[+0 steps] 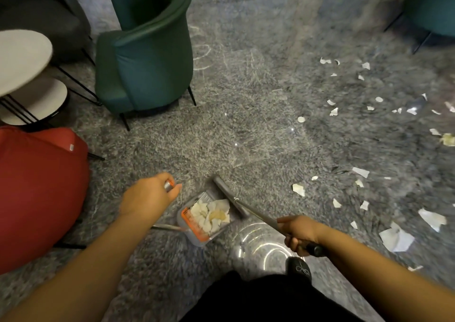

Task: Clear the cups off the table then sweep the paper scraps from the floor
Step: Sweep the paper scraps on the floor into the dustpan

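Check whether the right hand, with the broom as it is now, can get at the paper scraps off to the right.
Probably yes. The right hand holds the broom, whose head sits by the dustpan. Bare floor lies between it and the scraps, with no furniture in between; the farthest scraps may need a step.

Red chair [37, 193] cut off at left edge.

It looked like a lounge or café seating area — a green tub chair [147, 51], a red chair [41, 193] and small round surfaces [22, 58] stood on polished grey stone floor [246, 100].
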Demonstrator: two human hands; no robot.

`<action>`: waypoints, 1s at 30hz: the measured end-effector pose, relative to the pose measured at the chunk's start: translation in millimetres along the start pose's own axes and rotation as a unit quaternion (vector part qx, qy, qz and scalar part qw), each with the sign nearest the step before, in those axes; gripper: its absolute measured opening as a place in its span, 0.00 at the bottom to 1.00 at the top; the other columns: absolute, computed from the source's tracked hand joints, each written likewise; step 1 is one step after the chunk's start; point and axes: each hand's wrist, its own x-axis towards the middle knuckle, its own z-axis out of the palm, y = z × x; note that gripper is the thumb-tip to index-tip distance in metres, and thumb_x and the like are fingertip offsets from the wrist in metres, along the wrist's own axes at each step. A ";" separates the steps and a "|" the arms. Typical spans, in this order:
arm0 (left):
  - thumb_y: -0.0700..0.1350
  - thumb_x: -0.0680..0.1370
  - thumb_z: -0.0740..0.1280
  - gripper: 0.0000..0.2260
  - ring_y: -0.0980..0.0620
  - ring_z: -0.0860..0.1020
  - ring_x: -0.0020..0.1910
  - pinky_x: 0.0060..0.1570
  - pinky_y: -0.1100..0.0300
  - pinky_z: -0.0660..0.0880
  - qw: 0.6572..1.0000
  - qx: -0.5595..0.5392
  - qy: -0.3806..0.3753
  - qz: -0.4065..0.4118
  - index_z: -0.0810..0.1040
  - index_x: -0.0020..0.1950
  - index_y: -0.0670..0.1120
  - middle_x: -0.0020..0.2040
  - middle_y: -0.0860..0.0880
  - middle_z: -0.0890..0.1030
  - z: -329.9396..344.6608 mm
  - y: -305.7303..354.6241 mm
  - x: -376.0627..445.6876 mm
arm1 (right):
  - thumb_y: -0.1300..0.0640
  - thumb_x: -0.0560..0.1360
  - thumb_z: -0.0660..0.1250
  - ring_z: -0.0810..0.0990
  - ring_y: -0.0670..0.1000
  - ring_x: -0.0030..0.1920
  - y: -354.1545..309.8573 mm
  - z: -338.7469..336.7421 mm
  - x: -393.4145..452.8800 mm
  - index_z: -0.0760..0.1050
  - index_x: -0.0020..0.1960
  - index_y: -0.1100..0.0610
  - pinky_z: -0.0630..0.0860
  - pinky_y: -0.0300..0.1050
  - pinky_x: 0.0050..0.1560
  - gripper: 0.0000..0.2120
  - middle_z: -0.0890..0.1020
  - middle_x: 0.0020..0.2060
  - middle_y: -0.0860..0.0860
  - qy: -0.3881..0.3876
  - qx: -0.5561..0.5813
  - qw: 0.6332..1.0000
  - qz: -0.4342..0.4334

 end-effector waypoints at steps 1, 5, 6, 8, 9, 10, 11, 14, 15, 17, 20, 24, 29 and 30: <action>0.62 0.76 0.66 0.11 0.47 0.70 0.34 0.33 0.57 0.67 1.000 -0.001 0.004 0.010 0.75 0.45 0.55 0.32 0.51 0.71 0.5 4.5 1.3 | 0.57 0.82 0.53 0.63 0.42 0.17 0.9 -3.4 -0.8 0.69 0.54 0.47 0.59 0.27 0.20 0.09 0.67 0.22 0.49 0.003 0.009 1.000 -0.002; 0.62 0.76 0.66 0.10 0.50 0.68 0.29 0.29 0.58 0.63 0.999 -0.008 0.017 0.046 0.73 0.42 0.57 0.28 0.54 0.68 5.1 27.3 6.6 | 0.59 0.81 0.53 0.64 0.43 0.17 11.7 -23.6 0.8 0.69 0.61 0.47 0.60 0.27 0.21 0.13 0.68 0.22 0.51 0.031 0.070 0.997 -0.009; 0.61 0.76 0.66 0.10 0.50 0.68 0.28 0.28 0.58 0.63 0.998 -0.012 0.022 0.056 0.73 0.42 0.56 0.27 0.55 0.68 6.6 34.0 8.1 | 0.60 0.81 0.53 0.64 0.43 0.17 15.4 -29.0 2.0 0.68 0.63 0.46 0.61 0.28 0.21 0.15 0.68 0.23 0.51 0.041 0.082 0.996 -0.015; 0.61 0.75 0.67 0.10 0.50 0.67 0.28 0.28 0.58 0.63 0.996 -0.013 0.031 0.077 0.75 0.43 0.56 0.26 0.55 0.67 9.6 48.5 10.7 | 0.61 0.81 0.53 0.65 0.43 0.17 22.6 -37.8 3.1 0.67 0.67 0.46 0.61 0.28 0.21 0.18 0.68 0.25 0.52 0.057 0.101 0.993 -0.024; 0.61 0.75 0.67 0.10 0.50 0.68 0.28 0.29 0.58 0.63 0.996 -0.017 0.034 0.085 0.76 0.43 0.56 0.26 0.55 0.67 11.1 55.9 11.9 | 0.62 0.81 0.53 0.64 0.43 0.17 25.9 -42.4 2.9 0.66 0.68 0.47 0.61 0.28 0.20 0.19 0.68 0.26 0.52 0.063 0.112 0.991 -0.029; 0.61 0.75 0.67 0.10 0.49 0.68 0.29 0.30 0.58 0.64 0.995 -0.023 0.035 0.090 0.76 0.44 0.56 0.27 0.55 0.68 12.5 63.8 13.3 | 0.62 0.81 0.53 0.64 0.44 0.16 28.7 -47.1 2.4 0.66 0.69 0.48 0.61 0.28 0.19 0.19 0.68 0.27 0.53 0.069 0.126 0.989 -0.035; 0.61 0.75 0.67 0.09 0.48 0.70 0.31 0.31 0.58 0.65 0.994 -0.029 0.035 0.095 0.77 0.44 0.57 0.28 0.54 0.69 13.8 72.3 15.0 | 0.62 0.81 0.54 0.64 0.44 0.16 31.4 -52.0 1.5 0.65 0.70 0.49 0.60 0.28 0.19 0.19 0.67 0.27 0.53 0.075 0.139 0.987 -0.040; 0.62 0.75 0.67 0.10 0.46 0.74 0.34 0.33 0.58 0.65 0.992 -0.030 0.035 0.113 0.77 0.45 0.57 0.32 0.51 0.75 16.8 101.0 21.1 | 0.61 0.82 0.55 0.64 0.44 0.16 38.9 -69.2 -4.3 0.65 0.71 0.51 0.60 0.28 0.19 0.18 0.67 0.27 0.53 0.085 0.169 0.981 -0.048; 0.62 0.75 0.66 0.10 0.46 0.74 0.34 0.33 0.58 0.65 0.991 -0.026 0.035 0.123 0.77 0.45 0.56 0.32 0.51 0.75 17.5 111.1 23.2 | 0.61 0.82 0.55 0.64 0.44 0.16 41.7 -75.3 -6.7 0.65 0.70 0.51 0.61 0.28 0.19 0.18 0.67 0.27 0.53 0.089 0.178 0.979 -0.052; 0.63 0.76 0.65 0.11 0.48 0.72 0.33 0.31 0.59 0.64 0.989 -0.010 0.033 0.145 0.76 0.46 0.56 0.30 0.53 0.71 18.5 132.4 26.4 | 0.60 0.82 0.54 0.64 0.44 0.16 47.9 -88.3 -12.0 0.66 0.69 0.51 0.62 0.29 0.19 0.17 0.67 0.24 0.53 0.097 0.183 0.976 -0.062; 0.62 0.76 0.65 0.13 0.44 0.77 0.35 0.31 0.58 0.67 0.984 0.000 0.030 0.174 0.77 0.48 0.53 0.30 0.52 0.73 21.9 165.6 30.8 | 0.62 0.82 0.54 0.64 0.44 0.15 58.7 -111.4 -16.8 0.65 0.70 0.53 0.62 0.30 0.17 0.17 0.68 0.21 0.51 0.113 0.199 0.970 -0.078; 0.62 0.76 0.65 0.14 0.41 0.80 0.40 0.35 0.56 0.70 0.977 0.010 0.025 0.211 0.77 0.50 0.52 0.38 0.45 0.81 30.9 213.1 38.7 | 0.62 0.82 0.54 0.64 0.45 0.16 69.5 -144.0 -19.7 0.65 0.69 0.52 0.63 0.32 0.17 0.17 0.69 0.19 0.51 0.124 0.203 0.968 -0.075; 0.62 0.77 0.65 0.15 0.42 0.77 0.36 0.31 0.57 0.63 0.966 0.043 0.015 0.256 0.76 0.48 0.51 0.34 0.48 0.78 43.8 283.5 48.4 | 0.59 0.83 0.53 0.64 0.45 0.17 80.3 -194.5 -19.1 0.66 0.65 0.48 0.61 0.32 0.19 0.13 0.68 0.20 0.51 0.134 0.230 0.962 -0.063; 0.62 0.77 0.64 0.15 0.42 0.77 0.36 0.30 0.58 0.61 0.964 0.052 0.012 0.262 0.75 0.48 0.51 0.35 0.47 0.78 46.8 298.4 51.1 | 0.59 0.83 0.53 0.64 0.45 0.17 81.8 -206.1 -18.8 0.66 0.63 0.47 0.61 0.32 0.19 0.12 0.68 0.20 0.51 0.134 0.237 0.960 -0.061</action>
